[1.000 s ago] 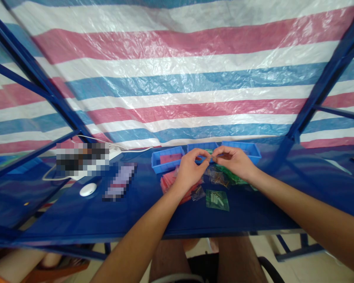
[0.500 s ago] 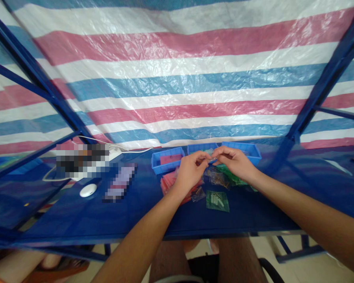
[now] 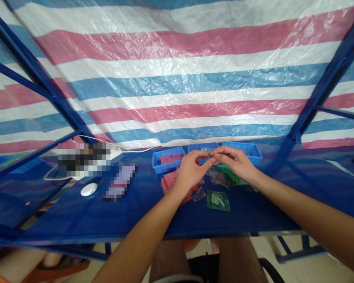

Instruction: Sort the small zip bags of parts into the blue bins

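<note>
My left hand point(image 3: 194, 169) and my right hand point(image 3: 235, 162) meet fingertip to fingertip above the middle of the bench. Both are closed in a pinch, and whatever small thing lies between the fingertips is mostly hidden. Below the left hand spreads a pile of pink plastic bags point(image 3: 168, 181). Under the right hand lie green plastic bags point(image 3: 238, 180). Clear bags with small brownish metal pieces point(image 3: 221, 179) lie between these piles. Nearer me, a green zip bag point(image 3: 218, 201) holds several pale sticks.
Blue bins stand behind the hands: left point(image 3: 167, 168), middle point(image 3: 203, 147) and right point(image 3: 255, 152). On the left are a white round case point(image 3: 89, 190), a blurred phone point(image 3: 121, 181) and a white power strip point(image 3: 90, 169) with cables. A striped sheet point(image 3: 183, 86) hangs behind the blue bench.
My fingertips have drawn closer together, and the left thumb has shifted slightly right. The small clear thing glimpsed between them is now mostly covered. The items on the bench stay put.
</note>
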Available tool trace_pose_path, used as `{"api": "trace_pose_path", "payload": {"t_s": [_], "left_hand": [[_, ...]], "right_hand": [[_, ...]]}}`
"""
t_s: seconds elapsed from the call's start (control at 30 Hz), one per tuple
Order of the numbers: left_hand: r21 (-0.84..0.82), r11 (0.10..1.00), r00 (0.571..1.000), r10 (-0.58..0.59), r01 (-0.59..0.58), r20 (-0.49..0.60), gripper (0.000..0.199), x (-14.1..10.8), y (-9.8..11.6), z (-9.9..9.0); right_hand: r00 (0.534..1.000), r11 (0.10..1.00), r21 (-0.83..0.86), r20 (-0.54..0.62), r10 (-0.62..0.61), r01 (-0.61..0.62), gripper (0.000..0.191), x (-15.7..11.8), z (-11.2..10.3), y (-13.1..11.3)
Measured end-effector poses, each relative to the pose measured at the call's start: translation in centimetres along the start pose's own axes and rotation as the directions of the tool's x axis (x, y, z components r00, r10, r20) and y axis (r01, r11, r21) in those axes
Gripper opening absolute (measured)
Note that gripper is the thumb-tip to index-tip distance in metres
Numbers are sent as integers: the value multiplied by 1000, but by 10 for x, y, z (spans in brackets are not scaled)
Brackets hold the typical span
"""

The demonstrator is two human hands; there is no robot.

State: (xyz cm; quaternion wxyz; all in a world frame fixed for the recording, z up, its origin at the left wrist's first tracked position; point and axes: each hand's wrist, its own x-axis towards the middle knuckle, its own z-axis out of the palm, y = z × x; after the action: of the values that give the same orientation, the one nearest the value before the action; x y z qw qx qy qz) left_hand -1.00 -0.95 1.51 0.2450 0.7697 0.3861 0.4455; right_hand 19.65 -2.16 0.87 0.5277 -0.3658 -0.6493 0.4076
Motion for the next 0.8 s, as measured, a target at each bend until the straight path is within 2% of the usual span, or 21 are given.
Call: {"api": "trace_pose_path", "payload": {"t_s": [0.1, 0.23, 0.4, 0.5, 0.67, 0.8], "left_hand": [[2, 1000, 1000, -7, 7, -1, 31, 1, -2, 0], [29, 1000, 1000, 0, 0, 14, 20, 1, -2, 0], [6, 1000, 1000, -4, 4, 15, 12, 2, -1, -1], [-56, 998, 999, 35, -34, 11, 12, 3, 0, -1], [-130, 988, 996, 91, -87, 21, 13, 5, 0, -2], [-159, 983, 995, 92, -87, 24, 19, 6, 1, -2]], "right_hand": [[1000, 999, 48, 3, -1, 1, 32, -2, 3, -4], [999, 987, 158, 53, 9, -17, 34, -2, 7, -6], [999, 987, 154, -12, 35, -33, 33, 1, 6, -1], [997, 992, 113, -55, 57, -50, 35, 3, 4, 2], [995, 983, 153, 32, 93, -96, 40, 2, 3, 3], [993, 969, 216, 31, 112, -116, 32, 1, 3, 4]]}}
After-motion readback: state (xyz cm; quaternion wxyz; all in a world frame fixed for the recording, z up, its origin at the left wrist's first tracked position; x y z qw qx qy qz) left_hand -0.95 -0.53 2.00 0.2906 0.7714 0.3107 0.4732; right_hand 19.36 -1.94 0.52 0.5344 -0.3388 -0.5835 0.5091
